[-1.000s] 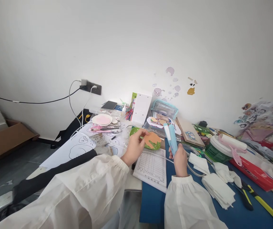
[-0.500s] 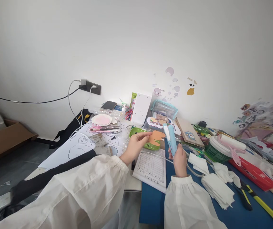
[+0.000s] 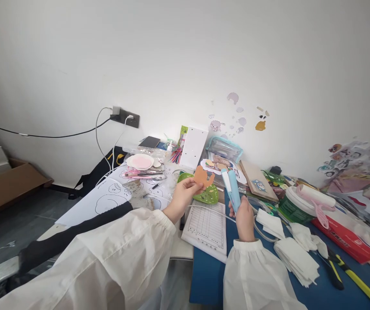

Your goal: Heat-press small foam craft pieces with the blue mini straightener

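Note:
Between the thumb and fingers of my left hand is a flat orange cutout with a notched edge, raised over a green speckled tray. My right hand is wrapped round the lower end of a light blue mini hair straightener, which points up with its plates slightly apart. The straightener is just right of the cutout, not touching it. A white cord runs near my right wrist. Below both hands lies a printed form pad.
Line drawings on paper lie at left. To the right are folded white tissues, yellow-black pliers, a red box and a green-white tub. A white board leans on the wall beside a clear pouch.
The orange cutout has turned in my left hand and moved left and up, away from the straightener. My right hand keeps its hold. The view has shifted slightly.

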